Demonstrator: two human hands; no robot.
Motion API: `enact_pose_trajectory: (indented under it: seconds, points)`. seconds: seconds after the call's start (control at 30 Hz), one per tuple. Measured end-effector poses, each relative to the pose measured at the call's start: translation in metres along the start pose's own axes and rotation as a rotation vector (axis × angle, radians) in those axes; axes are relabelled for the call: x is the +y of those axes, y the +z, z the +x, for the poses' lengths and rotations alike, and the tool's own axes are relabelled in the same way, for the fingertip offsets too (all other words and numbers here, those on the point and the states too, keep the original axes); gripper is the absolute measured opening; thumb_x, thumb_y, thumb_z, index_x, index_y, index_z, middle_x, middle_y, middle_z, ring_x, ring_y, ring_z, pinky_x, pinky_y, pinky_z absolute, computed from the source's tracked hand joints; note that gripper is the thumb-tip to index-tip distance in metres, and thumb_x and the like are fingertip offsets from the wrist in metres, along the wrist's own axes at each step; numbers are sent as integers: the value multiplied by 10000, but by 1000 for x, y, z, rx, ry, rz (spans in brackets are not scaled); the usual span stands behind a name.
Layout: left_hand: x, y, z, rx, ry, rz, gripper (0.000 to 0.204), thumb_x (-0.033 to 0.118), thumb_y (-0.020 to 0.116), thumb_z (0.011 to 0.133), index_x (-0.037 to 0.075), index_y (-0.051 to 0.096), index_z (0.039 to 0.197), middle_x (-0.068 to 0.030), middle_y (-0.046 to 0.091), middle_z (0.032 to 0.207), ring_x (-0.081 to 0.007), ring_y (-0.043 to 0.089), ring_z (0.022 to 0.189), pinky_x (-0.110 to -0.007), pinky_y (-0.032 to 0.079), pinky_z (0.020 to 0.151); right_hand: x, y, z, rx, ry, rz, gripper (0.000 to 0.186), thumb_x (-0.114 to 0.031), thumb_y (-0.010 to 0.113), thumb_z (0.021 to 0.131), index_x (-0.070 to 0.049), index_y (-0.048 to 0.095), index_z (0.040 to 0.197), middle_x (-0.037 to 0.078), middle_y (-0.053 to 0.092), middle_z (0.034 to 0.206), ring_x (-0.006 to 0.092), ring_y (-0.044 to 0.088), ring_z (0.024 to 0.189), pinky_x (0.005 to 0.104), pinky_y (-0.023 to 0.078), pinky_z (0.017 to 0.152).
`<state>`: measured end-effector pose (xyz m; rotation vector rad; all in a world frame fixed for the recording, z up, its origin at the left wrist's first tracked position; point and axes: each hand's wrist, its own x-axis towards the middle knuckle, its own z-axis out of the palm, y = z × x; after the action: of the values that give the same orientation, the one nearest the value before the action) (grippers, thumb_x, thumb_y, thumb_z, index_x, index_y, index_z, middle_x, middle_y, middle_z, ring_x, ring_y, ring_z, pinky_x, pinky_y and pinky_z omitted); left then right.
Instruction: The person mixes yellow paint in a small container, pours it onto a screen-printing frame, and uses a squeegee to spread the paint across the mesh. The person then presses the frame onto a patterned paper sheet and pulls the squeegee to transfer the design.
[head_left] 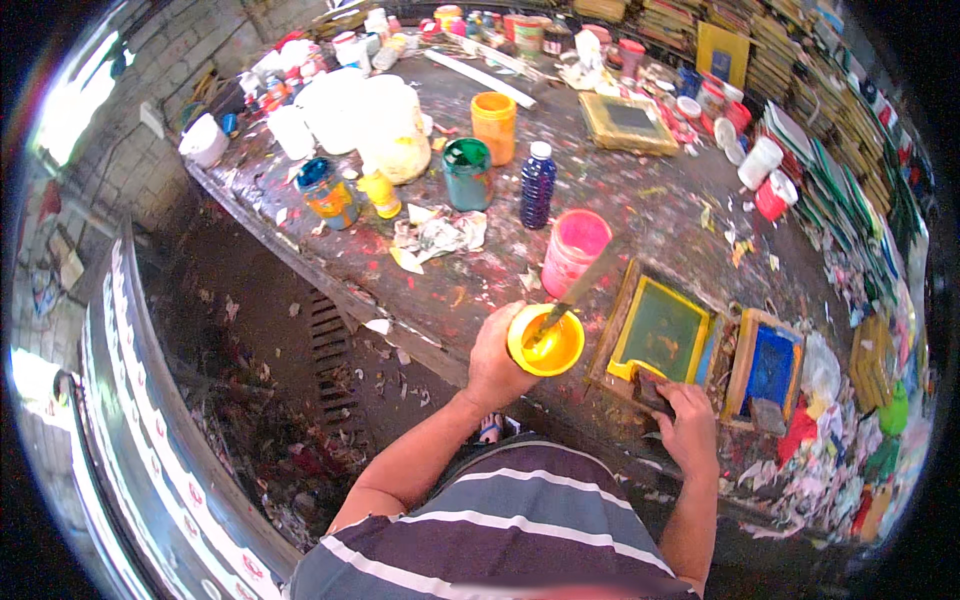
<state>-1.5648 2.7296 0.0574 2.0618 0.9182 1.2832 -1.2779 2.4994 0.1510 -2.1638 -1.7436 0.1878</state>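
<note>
My left hand (497, 358) is wrapped round a yellow tub (520, 355) with yellow ink inside. A flat dark stirring stick (582, 287) leans in the tub, its upper end tilted to the right. My right hand (690, 425) grips a small dark squeegee (652, 392) at the near edge of a wooden screen-printing frame (612, 340). Yellow ink (625, 368) lies along that frame's inner edges round a grey-green mesh. To its right rests a second framed screen (737, 372) with blue ink, a small block on its near corner. Just beyond the yellow tub stands a pink ink tub (580, 240).
A dark blue bottle (537, 188), a green tub (468, 178), an orange tub (494, 125) and a blue-stained tub (328, 195) stand farther back on the paint-spattered table (400, 315). Crumpled paper (440, 232) lies left of centre. Rags (800, 470) pile up at the right.
</note>
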Motion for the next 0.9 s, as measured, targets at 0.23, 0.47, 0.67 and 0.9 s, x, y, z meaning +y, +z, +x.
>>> enact_pose_trajectory:
  seconds: [0.23,0.47,0.67,0.9]
  points:
    - [2,-2,-1,17,183,39,889,200,1038,794,48,621,1565,-197,727,1514,-450,678,1431,-555,523,1225,-64,-12,48,207,-80,709,805,-190,1013,868,-17,670,1576,146,770,1422,258,776,1102,419,639,974]
    - [4,-14,1,5,229,-26,865,113,987,799,50,612,1576,-214,675,1547,-457,642,1458,-580,495,1239,-134,-27,91,45,-256,966,657,-161,1019,887,-33,731,1464,125,810,1305,199,783,1023,342,637,900]
    - [2,-27,10,73,280,0,853,137,1003,778,35,633,1539,-221,710,1478,-469,673,1401,-584,515,1212,-164,-53,94,43,-715,544,347,-73,980,871,-77,828,1183,148,839,1113,371,825,1011,469,668,928]
    - [-13,-51,28,117,257,78,1001,175,1097,710,7,594,1559,-220,705,1503,-456,656,1412,-574,514,1230,-166,-49,75,284,-672,750,159,-168,882,1052,-29,817,1092,171,842,1091,359,845,1019,467,660,878]
